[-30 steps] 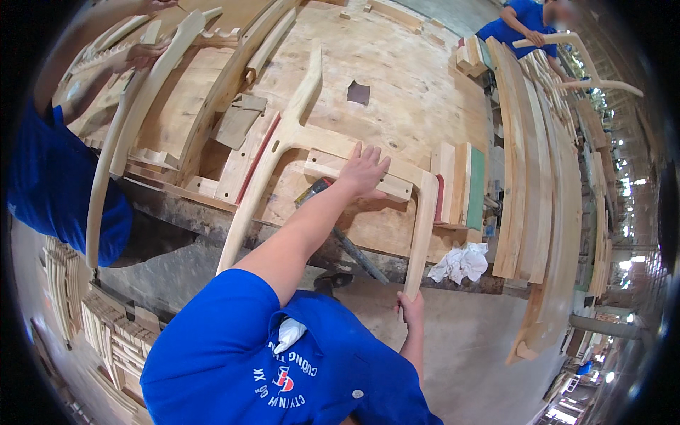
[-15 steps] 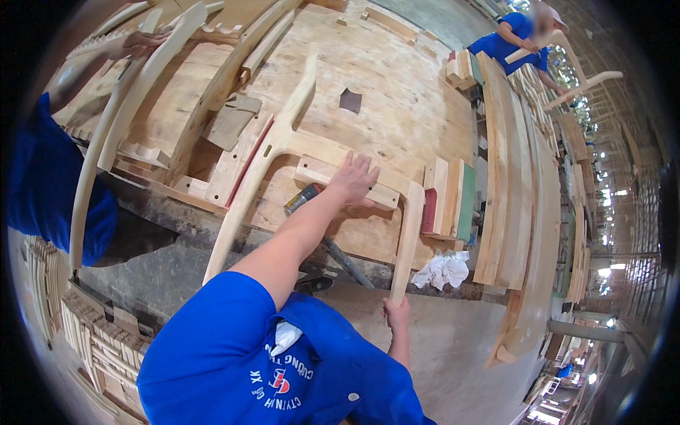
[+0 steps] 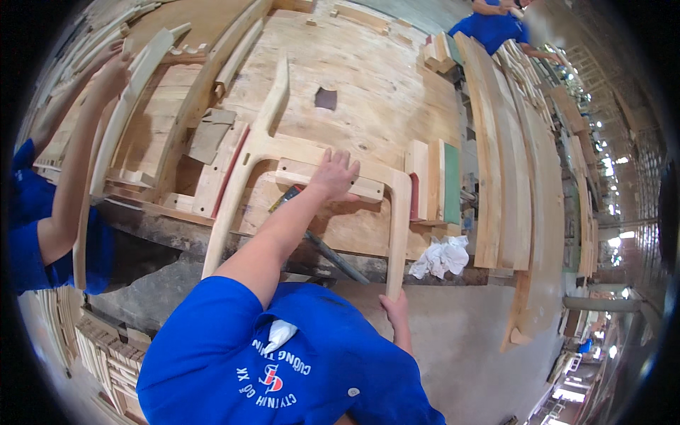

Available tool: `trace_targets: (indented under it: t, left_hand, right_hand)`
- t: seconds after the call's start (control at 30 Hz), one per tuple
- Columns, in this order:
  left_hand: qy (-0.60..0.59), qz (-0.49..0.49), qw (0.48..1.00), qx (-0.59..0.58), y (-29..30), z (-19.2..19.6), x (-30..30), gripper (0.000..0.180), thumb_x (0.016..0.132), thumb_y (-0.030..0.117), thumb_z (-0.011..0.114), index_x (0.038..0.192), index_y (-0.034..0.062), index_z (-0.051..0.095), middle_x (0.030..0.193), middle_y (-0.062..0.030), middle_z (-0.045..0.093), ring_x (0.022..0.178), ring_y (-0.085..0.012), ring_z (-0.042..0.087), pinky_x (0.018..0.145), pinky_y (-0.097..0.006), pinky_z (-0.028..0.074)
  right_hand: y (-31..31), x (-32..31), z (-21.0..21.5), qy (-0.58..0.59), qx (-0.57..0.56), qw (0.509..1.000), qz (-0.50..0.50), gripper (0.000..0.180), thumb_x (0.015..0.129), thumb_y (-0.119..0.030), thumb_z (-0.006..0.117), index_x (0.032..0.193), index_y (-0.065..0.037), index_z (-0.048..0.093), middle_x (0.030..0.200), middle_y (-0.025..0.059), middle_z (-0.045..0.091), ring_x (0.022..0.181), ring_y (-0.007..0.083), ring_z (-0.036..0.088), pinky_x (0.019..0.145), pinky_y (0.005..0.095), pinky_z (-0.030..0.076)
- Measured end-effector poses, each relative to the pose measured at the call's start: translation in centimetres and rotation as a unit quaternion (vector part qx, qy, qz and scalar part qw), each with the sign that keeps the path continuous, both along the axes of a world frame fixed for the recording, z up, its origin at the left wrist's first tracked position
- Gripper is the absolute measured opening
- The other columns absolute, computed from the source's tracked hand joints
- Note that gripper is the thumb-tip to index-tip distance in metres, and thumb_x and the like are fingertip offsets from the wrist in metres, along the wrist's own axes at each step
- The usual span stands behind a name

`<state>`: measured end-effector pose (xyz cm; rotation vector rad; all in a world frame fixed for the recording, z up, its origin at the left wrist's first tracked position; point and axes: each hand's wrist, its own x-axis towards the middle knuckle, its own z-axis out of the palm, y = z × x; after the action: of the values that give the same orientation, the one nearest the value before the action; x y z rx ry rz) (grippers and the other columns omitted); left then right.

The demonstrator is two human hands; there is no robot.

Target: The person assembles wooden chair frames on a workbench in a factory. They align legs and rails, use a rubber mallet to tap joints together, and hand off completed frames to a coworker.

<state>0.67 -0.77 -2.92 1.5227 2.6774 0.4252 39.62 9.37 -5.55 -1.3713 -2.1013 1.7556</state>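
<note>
A pale wooden chair frame lies on the plywood tabletop, its two leg ends reaching past the near edge. My left hand rests over its crosspiece with the fingers stretched out and slightly apart. Just below that hand, a wooden block with holes lies along the crosspiece. My right hand is closed around the lower end of the right leg. Partly hidden under my left forearm is a dark tool with yellow on it; a dark hose or handle shows on the other side of the arm.
Red-edged wooden blocks stand left of the frame, and stacked blocks with a green side stand right. Crumpled white cloth lies at the table edge. Long boards fill the right. Co-workers are at left and far right.
The view has shifted slightly, while my hands keep their places on the chair frame. At left, the co-worker's arms now reach up over the wooden pieces. The far co-worker is partly out of view.
</note>
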Motion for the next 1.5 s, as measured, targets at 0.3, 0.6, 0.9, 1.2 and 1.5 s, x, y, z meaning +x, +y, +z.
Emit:
trace_targets:
  t: [0.3, 0.6, 0.9, 1.2, 1.5]
  left_hand:
    - [0.013, 0.001, 1.000, 0.014, 0.25, -0.13, 0.27, 0.094, 0.064, 0.064, 0.068, 0.134, 0.0075, 0.041, 0.135, -0.0261, 0.040, 0.129, -0.0414, 0.035, 0.108, -0.058, 0.022]
    - [0.008, -0.001, 1.000, 0.027, 0.20, -0.13, 0.23, 0.093, 0.065, 0.062, 0.069, 0.133, 0.0046, 0.043, 0.135, -0.0270, 0.041, 0.129, -0.0420, 0.034, 0.109, -0.057, 0.021]
    - [0.003, -0.002, 0.999, 0.032, 0.11, 0.03, 0.24, 0.091, 0.066, 0.060, 0.070, 0.132, 0.0037, 0.043, 0.133, -0.0266, 0.041, 0.128, -0.0416, 0.034, 0.110, -0.055, 0.020]
    - [-0.003, 0.004, 1.000, 0.027, 0.02, 0.24, 0.49, 0.091, 0.066, 0.061, 0.069, 0.132, 0.0041, 0.041, 0.136, -0.0255, 0.039, 0.130, -0.0416, 0.033, 0.110, -0.055, 0.020]
    - [0.004, -0.001, 1.000, 0.008, -0.11, 0.61, 0.46, 0.092, 0.067, 0.063, 0.067, 0.132, 0.0038, 0.040, 0.136, -0.0258, 0.040, 0.130, -0.0415, 0.033, 0.111, -0.054, 0.019]
  right_hand:
    - [0.05, 0.50, 0.18, -0.007, -0.027, 1.000, 0.002, 0.032, 0.075, -0.007, 0.069, 0.098, 0.000, 0.048, 0.070, 0.0065, 0.056, 0.052, 0.0144, 0.056, 0.045, 0.0292, 0.045]
    - [0.05, 0.59, 0.05, -0.004, -0.032, 0.999, 0.001, 0.033, 0.076, -0.009, 0.071, 0.099, 0.001, 0.049, 0.072, 0.0075, 0.057, 0.053, 0.0152, 0.058, 0.047, 0.0285, 0.049]
    - [0.01, 0.56, 0.06, -0.008, -0.030, 1.000, 0.003, 0.034, 0.077, -0.008, 0.070, 0.101, 0.001, 0.048, 0.072, 0.0074, 0.056, 0.052, 0.0151, 0.057, 0.045, 0.0287, 0.047]
    - [-0.04, 0.74, -0.12, 0.008, -0.049, 0.999, -0.003, 0.036, 0.077, -0.008, 0.070, 0.102, 0.001, 0.047, 0.071, 0.0065, 0.055, 0.052, 0.0151, 0.056, 0.045, 0.0286, 0.047]
    - [-0.35, 0.36, 0.21, 0.008, -0.023, 1.000, 0.001, 0.030, 0.078, -0.008, 0.069, 0.097, 0.000, 0.048, 0.071, 0.0069, 0.055, 0.052, 0.0148, 0.055, 0.045, 0.0289, 0.047]
